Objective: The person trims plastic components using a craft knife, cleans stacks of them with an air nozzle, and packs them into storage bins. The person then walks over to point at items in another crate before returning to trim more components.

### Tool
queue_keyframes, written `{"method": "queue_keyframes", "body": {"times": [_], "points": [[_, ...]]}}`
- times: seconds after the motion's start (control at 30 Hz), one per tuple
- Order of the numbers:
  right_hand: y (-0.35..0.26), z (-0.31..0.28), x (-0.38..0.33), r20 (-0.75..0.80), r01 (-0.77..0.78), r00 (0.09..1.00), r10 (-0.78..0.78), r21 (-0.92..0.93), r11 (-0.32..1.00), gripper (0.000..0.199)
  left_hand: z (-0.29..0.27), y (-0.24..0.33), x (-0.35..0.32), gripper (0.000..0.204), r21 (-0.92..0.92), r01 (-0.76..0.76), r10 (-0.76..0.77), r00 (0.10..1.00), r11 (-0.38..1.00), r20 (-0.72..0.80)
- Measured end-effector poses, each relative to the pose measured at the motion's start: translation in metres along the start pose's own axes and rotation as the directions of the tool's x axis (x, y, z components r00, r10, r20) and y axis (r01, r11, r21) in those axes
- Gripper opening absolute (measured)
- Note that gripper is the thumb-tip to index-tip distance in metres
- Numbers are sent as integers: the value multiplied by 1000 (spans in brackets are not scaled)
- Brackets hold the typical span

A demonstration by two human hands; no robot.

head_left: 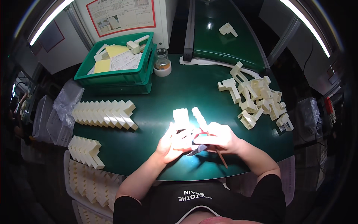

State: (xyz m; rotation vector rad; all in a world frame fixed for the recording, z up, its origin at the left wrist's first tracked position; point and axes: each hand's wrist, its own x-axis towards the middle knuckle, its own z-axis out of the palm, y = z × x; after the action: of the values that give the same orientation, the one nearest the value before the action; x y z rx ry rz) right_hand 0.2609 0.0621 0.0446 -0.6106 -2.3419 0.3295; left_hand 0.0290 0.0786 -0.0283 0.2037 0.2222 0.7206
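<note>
Under a bright glare, my left hand (169, 143) is closed round a cream plastic part (181, 116), whose blocky end sticks up past the fingers. My right hand (220, 137) is close beside it, fingers bent round a thin brown stick (222, 158) that slants out below the palm. In line with the stick, a pale knobbly piece (199, 116) rises above the right hand; whether the two are joined is hidden. A grey-blue flat strip (197, 150) shows below the fingers, and which hand holds it I cannot tell.
Cream parts lie heaped (261, 95) at the right; two nested rows (104, 113) (86, 151) line the left. A green bin (145, 76) with papers and a glass jar (162, 59) stand behind. One loose part (228, 30) lies on the green conveyor (209, 46). Trays (67, 164) sit lower left.
</note>
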Motion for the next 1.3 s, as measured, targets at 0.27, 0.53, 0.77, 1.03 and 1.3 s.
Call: {"method": "queue_keyframes", "body": {"times": [0.27,0.53,0.77,1.03,1.3], "points": [[-17,35,-28,-131,-674,563,816,499,545,19,-1,-12,7,61,881,-427,646,735,204,207],[-22,37,-27,-240,-593,759,606,131,795,16,10,-18,10,28,752,-343,573,493,-563,654],[-26,33,-24,-195,-691,689,698,116,714,17,11,-16,8,26,738,-377,561,483,-560,672],[-23,30,-26,-164,-731,641,750,165,662,18,9,-18,6,31,730,-369,539,501,-575,677],[-20,42,-24,-418,-108,896,148,119,987,42,-7,-26,10,49,985,-160,655,738,-67,164]]}}
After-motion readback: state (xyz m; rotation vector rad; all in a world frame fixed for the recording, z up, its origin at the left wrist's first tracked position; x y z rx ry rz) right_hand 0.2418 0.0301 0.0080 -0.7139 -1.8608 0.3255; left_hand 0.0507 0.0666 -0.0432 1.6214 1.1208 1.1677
